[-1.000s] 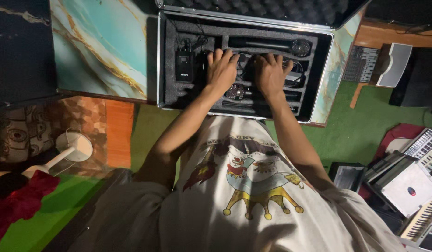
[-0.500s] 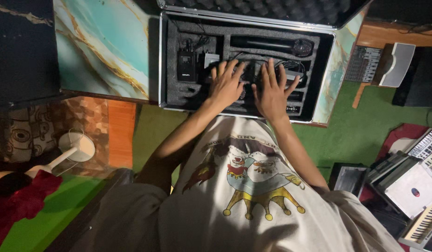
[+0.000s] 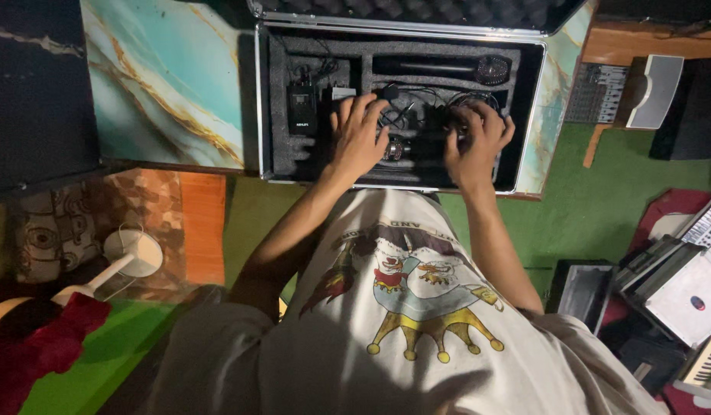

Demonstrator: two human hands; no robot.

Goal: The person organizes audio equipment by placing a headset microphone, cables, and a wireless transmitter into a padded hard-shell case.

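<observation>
Open foam-lined case (image 3: 267,115) sits at upper centre of the frame on the marbled desk (image 3: 163,84). Left hand (image 3: 361,138), fingers spread, rests flat on tangled cables (image 3: 417,100). Right hand (image 3: 476,142) is curled over small parts; grip cannot be confirmed. Microphone (image 3: 447,68) and black transmitter pack (image 3: 301,109) lie seated in their slots. The cables are not yet tidied.

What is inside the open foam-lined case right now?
The case holds a black microphone along the top slot, a small black transmitter pack at left, and tangled black cables. The left hand and right hand cover the lower middle compartments.
</observation>
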